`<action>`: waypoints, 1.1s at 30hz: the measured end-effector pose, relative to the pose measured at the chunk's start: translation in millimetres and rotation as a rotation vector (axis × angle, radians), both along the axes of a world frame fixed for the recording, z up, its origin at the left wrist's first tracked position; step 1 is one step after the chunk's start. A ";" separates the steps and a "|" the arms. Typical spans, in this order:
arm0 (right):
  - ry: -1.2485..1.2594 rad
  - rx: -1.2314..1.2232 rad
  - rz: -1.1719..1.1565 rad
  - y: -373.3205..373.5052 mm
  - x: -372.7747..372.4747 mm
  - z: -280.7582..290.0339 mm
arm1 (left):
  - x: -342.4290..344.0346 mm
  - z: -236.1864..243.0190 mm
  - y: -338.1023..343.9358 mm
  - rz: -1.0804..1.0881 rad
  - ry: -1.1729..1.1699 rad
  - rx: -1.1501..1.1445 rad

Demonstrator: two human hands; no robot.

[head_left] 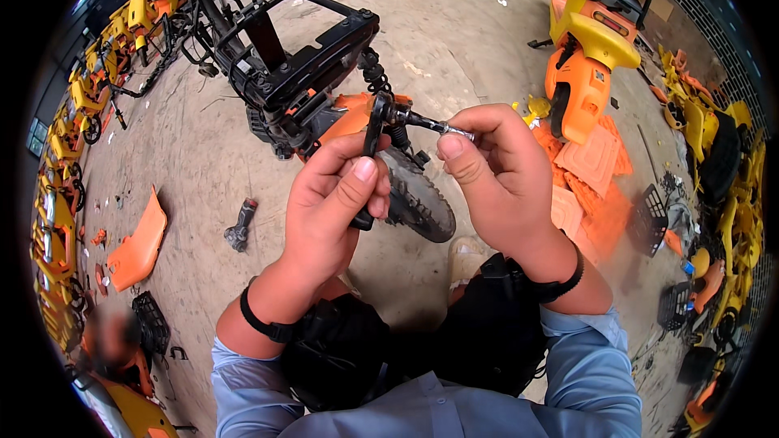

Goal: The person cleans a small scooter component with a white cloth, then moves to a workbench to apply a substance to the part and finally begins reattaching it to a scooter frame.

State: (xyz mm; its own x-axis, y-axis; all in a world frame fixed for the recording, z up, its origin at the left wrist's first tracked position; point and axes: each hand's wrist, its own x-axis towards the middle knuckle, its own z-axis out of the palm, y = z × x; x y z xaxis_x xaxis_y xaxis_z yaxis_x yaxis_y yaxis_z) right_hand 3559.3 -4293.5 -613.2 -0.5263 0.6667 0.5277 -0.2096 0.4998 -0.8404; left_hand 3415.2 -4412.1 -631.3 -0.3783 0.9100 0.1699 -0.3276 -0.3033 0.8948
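Concrete floor (199,158) spans the head view, with yellow scooters (61,231) lining its left edge; above its middle, in front of a black scooter frame (324,55), is a ratchet-like tool (398,117). Left fingers (355,186) pinch its dark handle (374,135) while right fingers (464,161) pinch its silvery tip (461,132), a two-ended grip that probably steadies the piece in plain sight.

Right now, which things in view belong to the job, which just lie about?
Job, likely:
ratchet (left fingers)
rod (right fingers)
stripped bike ahead
perhaps the loose dark tool

Lying about:
orange panel, left
orange panels, right
yellow panels, far right
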 end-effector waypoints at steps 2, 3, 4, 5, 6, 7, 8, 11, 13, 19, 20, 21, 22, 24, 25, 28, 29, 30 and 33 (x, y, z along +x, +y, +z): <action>-0.175 -0.166 0.047 -3.5 6.2 18.4 | -1.0 -2.7 -0.2 0.015 0.033 -0.002; -0.261 -0.250 0.070 -4.1 8.9 24.0 | -1.4 -3.6 -0.1 0.021 0.050 -0.003; -0.270 -0.220 0.067 -3.3 9.5 21.8 | -1.4 -3.5 -0.7 0.030 0.077 -0.011; -0.278 -0.191 0.064 -2.2 9.6 17.7 | -1.3 -3.2 -1.6 0.040 0.105 -0.018; -0.286 -0.160 0.058 -0.8 10.0 13.8 | -0.7 -2.4 -1.3 0.047 0.133 -0.023; -0.215 -0.049 0.003 0.9 7.8 8.0 | -0.1 -2.1 -0.7 0.054 0.129 -0.026; -0.143 0.062 -0.052 2.9 3.5 0.9 | 0.7 -1.7 0.1 0.060 0.125 -0.029; -0.038 0.151 -0.105 3.8 -2.6 -6.1 | -0.1 -1.6 -0.7 0.066 0.113 -0.042; -0.014 0.105 -0.096 2.5 -4.2 -6.3 | -0.3 -1.2 -0.8 0.055 0.091 -0.038; -0.079 -0.137 0.042 3.9 -1.8 -3.1 | -1.1 -2.2 1.0 0.063 0.089 -0.018; -0.156 -0.203 0.082 4.0 1.1 2.6 | -1.1 -2.0 0.1 0.077 0.115 -0.020; -0.233 -0.269 0.120 4.6 4.1 7.3 | -1.0 -2.1 -0.5 0.091 0.140 -0.021; -0.244 -0.332 0.178 6.4 7.2 10.4 | -0.8 -2.1 -0.9 0.099 0.154 -0.024; -0.265 -0.457 0.292 9.9 11.9 14.2 | -0.1 -2.2 -1.2 0.114 0.182 -0.029; -0.201 -0.381 0.238 8.8 9.8 11.3 | 0.1 -2.5 -1.2 0.112 0.179 -0.029; -0.062 -0.162 0.084 4.7 2.4 -1.1 | 0.9 -2.9 0.0 0.098 0.154 -0.029; -0.049 -0.098 0.040 4.5 2.1 -2.8 | 1.7 -2.5 0.8 0.088 0.135 -0.028; -0.037 -0.033 0.000 4.6 1.2 -3.9 | 2.1 -1.9 1.1 0.081 0.117 -0.026; 0.007 0.271 -0.137 5.1 -1.4 -5.1 | 4.2 -0.5 0.1 0.056 0.080 -0.021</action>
State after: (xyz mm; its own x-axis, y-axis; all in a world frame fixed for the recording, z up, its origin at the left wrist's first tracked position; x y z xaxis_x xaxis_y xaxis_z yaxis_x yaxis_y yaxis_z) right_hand 3557.9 -4288.4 -618.3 -0.4367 0.5656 0.6996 -0.1305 0.7296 -0.6713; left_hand 3419.5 -4412.1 -631.8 -0.4148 0.8914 0.1824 -0.2382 -0.2999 0.9238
